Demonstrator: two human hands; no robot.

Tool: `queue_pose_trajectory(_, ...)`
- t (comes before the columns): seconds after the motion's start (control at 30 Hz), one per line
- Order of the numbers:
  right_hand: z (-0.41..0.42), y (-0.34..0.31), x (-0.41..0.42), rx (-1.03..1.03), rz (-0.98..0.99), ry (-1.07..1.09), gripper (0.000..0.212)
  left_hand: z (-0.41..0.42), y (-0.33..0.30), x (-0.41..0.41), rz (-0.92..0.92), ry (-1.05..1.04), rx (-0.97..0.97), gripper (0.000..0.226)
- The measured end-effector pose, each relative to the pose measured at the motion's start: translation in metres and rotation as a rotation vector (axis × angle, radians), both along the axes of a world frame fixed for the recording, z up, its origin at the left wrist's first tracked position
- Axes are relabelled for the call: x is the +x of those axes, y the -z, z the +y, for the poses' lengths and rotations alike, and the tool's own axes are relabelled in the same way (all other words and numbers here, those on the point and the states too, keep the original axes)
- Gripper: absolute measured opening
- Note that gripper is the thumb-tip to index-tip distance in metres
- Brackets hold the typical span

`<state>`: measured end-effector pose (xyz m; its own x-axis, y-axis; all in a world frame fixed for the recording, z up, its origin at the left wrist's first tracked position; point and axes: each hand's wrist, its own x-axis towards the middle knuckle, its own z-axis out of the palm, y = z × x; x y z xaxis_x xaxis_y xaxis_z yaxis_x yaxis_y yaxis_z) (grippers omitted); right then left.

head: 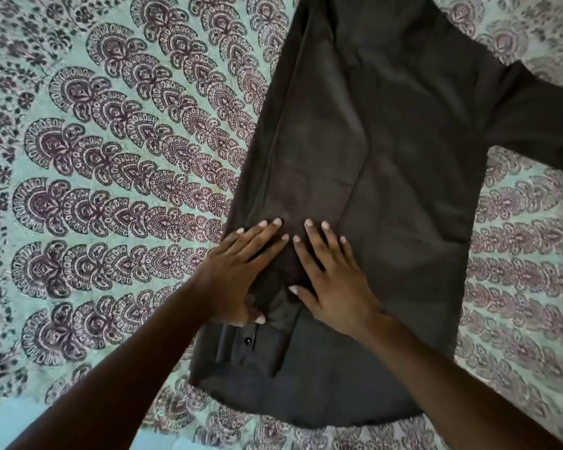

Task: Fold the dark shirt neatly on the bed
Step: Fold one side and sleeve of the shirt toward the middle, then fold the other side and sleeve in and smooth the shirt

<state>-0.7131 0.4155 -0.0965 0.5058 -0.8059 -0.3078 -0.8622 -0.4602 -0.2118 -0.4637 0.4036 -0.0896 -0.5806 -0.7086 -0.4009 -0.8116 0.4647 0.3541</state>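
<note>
While pressing flat on the dark shirt (pixel 387 177) — left hand (pixel 241 271) and right hand (pixel 332 280), fingers straight, side by side near 6 o'clock. Spread on the patterned bed (pixel 111 157), one sleeve (pixel 540 121) out toward 3 o'clock — buttoned cuff (pixel 247 349) below the left hand.

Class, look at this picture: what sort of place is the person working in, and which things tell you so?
Probably a bedroom, on a bed. A patterned bedsheet covers the whole surface, a dark shirt lies spread on it, and the left hand and right hand press it flat.
</note>
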Motion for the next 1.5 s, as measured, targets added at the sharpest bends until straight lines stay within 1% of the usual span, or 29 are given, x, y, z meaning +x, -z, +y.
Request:
queue_pose_trajectory(0.13, 0.043, -0.005, 0.013, 0.004, 0.050, 0.019, 0.099, -0.003, -0.001, 0.001, -0.044, 0.043, 0.009, 0.163)
queue_pose_trajectory(0.3, 0.065, -0.003, 0.024, 0.018, 0.064, 0.031, 0.111, -0.002, -0.004, -0.001, -0.074, 0.070, -0.014, 0.165)
queue_pose_trajectory(0.37, 0.064, -0.003, 0.024, 0.022, 0.035, 0.027, 0.108, -0.001, -0.005, -0.002, -0.079, 0.065, -0.010, 0.165)
queue_pose_trajectory(0.43, 0.063, -0.002, 0.018, 0.016, -0.054, 0.048, 0.095, 0.000, -0.010, -0.006, -0.089, 0.051, 0.004, 0.159)
queue_pose_trajectory(0.47, 0.062, -0.002, 0.014, 0.002, -0.139, 0.079, 0.087, 0.001, -0.013, -0.009, -0.067, 0.019, 0.008, 0.151)
queue_pose_trajectory(0.53, 0.061, -0.005, 0.006, -0.046, -0.352, 0.176, 0.072, 0.005, -0.023, -0.016, 0.048, -0.119, 0.019, 0.122)
queue_pose_trajectory(0.6, 0.059, -0.011, -0.008, -0.103, -0.521, 0.361, 0.059, 0.008, -0.029, -0.028, 0.187, -0.261, -0.021, 0.088)
queue_pose_trajectory(0.63, 0.057, -0.016, -0.016, -0.121, -0.581, 0.461, 0.053, 0.009, -0.031, -0.037, 0.244, -0.304, -0.046, 0.075)
queue_pose_trajectory(0.7, 0.049, -0.023, -0.032, -0.124, -0.712, 0.629, 0.042, 0.009, -0.038, -0.060, 0.314, -0.372, -0.054, 0.058)
queue_pose_trajectory(0.77, 0.039, -0.029, -0.058, -0.126, -0.829, 0.766, 0.033, 0.003, -0.047, -0.094, 0.336, -0.417, -0.023, 0.044)
queue_pose_trajectory(0.83, 0.030, -0.035, -0.091, -0.134, -0.853, 0.848, 0.026, -0.009, -0.053, -0.131, 0.342, -0.424, 0.016, 0.038)
queue_pose_trajectory(0.93, 0.018, -0.045, -0.156, -0.160, -0.824, 0.942, 0.023, -0.036, -0.057, -0.199, 0.393, -0.374, 0.019, 0.038)
queue_pose_trajectory(1.07, -0.002, -0.057, -0.247, -0.194, -0.877, 1.130, 0.022, -0.075, -0.061, -0.299, 0.447, -0.282, -0.009, 0.042)
queue_pose_trajectory(1.17, -0.017, -0.068, -0.316, -0.217, -0.922, 1.226, 0.019, -0.103, -0.063, -0.376, 0.411, -0.245, -0.026, 0.045)
queue_pose_trajectory(1.27, -0.039, -0.078, -0.381, -0.281, -0.889, 1.282, 0.019, -0.135, -0.053, -0.445, 0.333, -0.166, -0.041, 0.058)
queue_pose_trajectory(1.33, -0.056, -0.089, -0.420, -0.369, -0.838, 1.299, 0.019, -0.157, -0.041, -0.483, 0.254, -0.132, -0.034, 0.071)
queue_pose_trajectory(1.37, -0.064, -0.095, -0.445, -0.438, -0.803, 1.295, 0.020, -0.168, -0.034, -0.504, 0.242, -0.122, -0.026, 0.076)
queue_pose_trajectory(1.43, -0.079, -0.102, -0.490, -0.580, -0.702, 1.301, 0.030, -0.185, -0.022, -0.536, 0.232, -0.118, 0.013, 0.084)
queue_pose_trajectory(1.5, -0.094, -0.102, -0.527, -0.695, -0.596, 1.370, 0.036, -0.194, -0.010, -0.557, 0.205, -0.155, 0.039, 0.088)
